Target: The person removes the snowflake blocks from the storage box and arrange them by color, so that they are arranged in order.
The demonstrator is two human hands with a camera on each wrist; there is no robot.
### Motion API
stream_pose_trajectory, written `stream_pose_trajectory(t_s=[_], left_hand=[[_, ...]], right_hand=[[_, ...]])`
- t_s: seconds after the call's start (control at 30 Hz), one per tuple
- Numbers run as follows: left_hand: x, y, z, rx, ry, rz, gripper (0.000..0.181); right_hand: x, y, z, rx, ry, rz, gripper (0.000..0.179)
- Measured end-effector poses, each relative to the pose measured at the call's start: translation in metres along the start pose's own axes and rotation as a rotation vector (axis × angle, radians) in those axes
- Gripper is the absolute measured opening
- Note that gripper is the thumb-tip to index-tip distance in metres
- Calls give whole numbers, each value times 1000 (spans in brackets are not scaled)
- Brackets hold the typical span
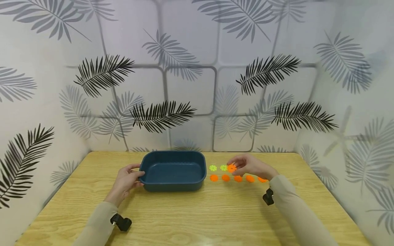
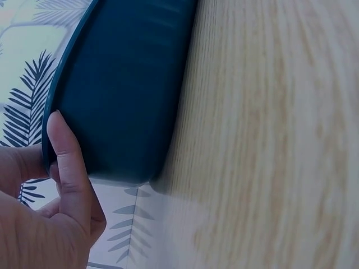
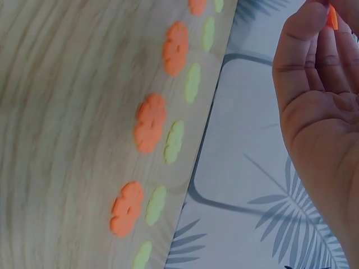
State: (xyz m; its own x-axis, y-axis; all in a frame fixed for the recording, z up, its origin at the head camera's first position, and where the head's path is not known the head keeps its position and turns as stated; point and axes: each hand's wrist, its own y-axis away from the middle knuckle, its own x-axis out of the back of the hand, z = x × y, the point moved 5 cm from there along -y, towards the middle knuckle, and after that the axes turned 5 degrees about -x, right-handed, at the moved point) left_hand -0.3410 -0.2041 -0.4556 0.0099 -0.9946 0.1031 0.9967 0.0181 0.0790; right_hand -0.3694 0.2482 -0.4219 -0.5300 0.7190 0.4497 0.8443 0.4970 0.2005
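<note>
A dark blue rectangular basin point(image 1: 173, 187) stands on the table, left of the flower-shaped pieces. My left hand point(image 1: 125, 181) grips its left rim; in the left wrist view the thumb of that hand point(image 2: 70, 185) presses the outer wall, with fingers over the edge. My right hand point(image 1: 250, 166) is raised over the rows and pinches an orange flower-shaped piece point(image 1: 232, 168) between thumb and fingers. Only a sliver of that orange piece point(image 3: 333, 18) shows in the right wrist view. Below lie a row of orange flower-shaped pieces point(image 1: 213, 178) and a row of yellow-green ones point(image 1: 213, 168), partly hidden by the hand.
The wooden table point(image 1: 184, 218) carries the basin and both rows, which run along the basin's right side. Behind the table rises a pale wall covering point(image 1: 191, 89) with leaf patterns. A black wrist device point(image 1: 121, 222) sits on the left sleeve, another point(image 1: 268, 197) on the right.
</note>
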Motion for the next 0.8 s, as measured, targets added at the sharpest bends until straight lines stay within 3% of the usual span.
stream_pose_trajectory(t_s=[0.8], left_hand=[[1, 2, 2, 18, 0, 35, 50]], right_hand=[[17, 32, 27, -42, 79, 18, 47]])
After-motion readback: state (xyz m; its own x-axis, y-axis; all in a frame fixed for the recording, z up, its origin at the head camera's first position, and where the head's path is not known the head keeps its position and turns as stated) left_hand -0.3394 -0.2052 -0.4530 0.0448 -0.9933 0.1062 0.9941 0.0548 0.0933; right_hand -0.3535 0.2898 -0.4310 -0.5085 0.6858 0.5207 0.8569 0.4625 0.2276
